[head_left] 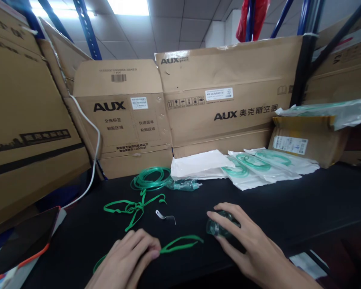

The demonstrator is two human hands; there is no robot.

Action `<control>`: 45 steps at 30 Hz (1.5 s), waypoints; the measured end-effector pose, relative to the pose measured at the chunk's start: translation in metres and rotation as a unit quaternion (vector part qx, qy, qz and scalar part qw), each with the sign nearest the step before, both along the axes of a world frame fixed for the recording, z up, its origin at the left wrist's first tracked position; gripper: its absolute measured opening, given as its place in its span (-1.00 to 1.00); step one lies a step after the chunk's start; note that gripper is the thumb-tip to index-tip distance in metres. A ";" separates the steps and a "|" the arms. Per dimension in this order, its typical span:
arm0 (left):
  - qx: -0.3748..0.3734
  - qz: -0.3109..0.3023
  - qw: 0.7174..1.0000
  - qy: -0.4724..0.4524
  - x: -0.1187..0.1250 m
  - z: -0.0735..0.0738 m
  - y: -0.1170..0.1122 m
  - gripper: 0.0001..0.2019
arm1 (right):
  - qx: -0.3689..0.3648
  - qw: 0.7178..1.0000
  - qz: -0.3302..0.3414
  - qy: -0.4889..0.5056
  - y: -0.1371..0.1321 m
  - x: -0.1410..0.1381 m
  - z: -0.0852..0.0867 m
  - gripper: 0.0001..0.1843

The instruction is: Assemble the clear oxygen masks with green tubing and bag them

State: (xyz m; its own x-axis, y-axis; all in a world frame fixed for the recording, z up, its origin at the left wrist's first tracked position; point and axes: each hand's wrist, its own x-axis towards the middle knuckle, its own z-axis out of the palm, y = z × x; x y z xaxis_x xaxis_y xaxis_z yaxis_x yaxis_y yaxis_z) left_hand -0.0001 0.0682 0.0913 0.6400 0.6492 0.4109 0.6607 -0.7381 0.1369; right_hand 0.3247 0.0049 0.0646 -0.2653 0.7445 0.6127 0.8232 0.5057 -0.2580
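Note:
My left hand (135, 253) is closed in a pinch on a green elastic strap (180, 245), whose loop sticks out to the right over the black table. My right hand (243, 241) curves its fingers around a clear greenish oxygen mask (218, 226) resting on the table; the palm side hides part of it. Beyond my left hand lies a tangle of green straps (135, 206). Between the hands, farther back, is a small bent metal strip (161, 214) with a thin curved end.
Coiled green tubing (150, 178) and a clear plastic piece (183, 184) lie at the back. White packets (258, 166) with green tubing are beside them. Cardboard boxes (228, 92) stand behind. A tablet-like device (24, 241) with an orange edge sits at left, near a white cable (98, 140).

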 end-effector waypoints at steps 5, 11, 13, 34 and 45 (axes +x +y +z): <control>0.010 0.007 0.999 0.044 0.018 0.005 0.007 -0.80 | -0.016 0.999 0.004 0.028 0.001 0.000 -0.002 -0.37; 0.040 -0.017 0.998 0.034 0.045 0.010 -0.001 -0.74 | 0.005 0.998 0.013 0.064 0.003 0.001 -0.001 -0.48; 0.020 -0.032 0.999 0.020 0.063 0.013 -0.005 -0.78 | -0.006 0.997 0.010 0.078 0.003 0.001 -0.001 -0.49; -0.019 -0.067 0.983 -0.170 0.090 -0.003 -0.008 -0.81 | -0.287 0.829 0.119 0.465 -0.001 0.007 0.039 -0.58; -0.013 -0.066 0.971 -0.229 0.096 -0.007 -0.009 -0.84 | -0.293 0.821 0.136 0.471 -0.002 0.004 0.032 -0.57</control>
State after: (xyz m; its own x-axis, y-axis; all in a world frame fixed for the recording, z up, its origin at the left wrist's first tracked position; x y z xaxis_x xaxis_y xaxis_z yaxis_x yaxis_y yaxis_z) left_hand 0.0959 0.0588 0.0843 0.4722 0.5889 0.6560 0.4268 -0.8038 0.4144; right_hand 0.3283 0.0032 0.0963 -0.0856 0.9762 0.1991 -0.0034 0.1995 -0.9799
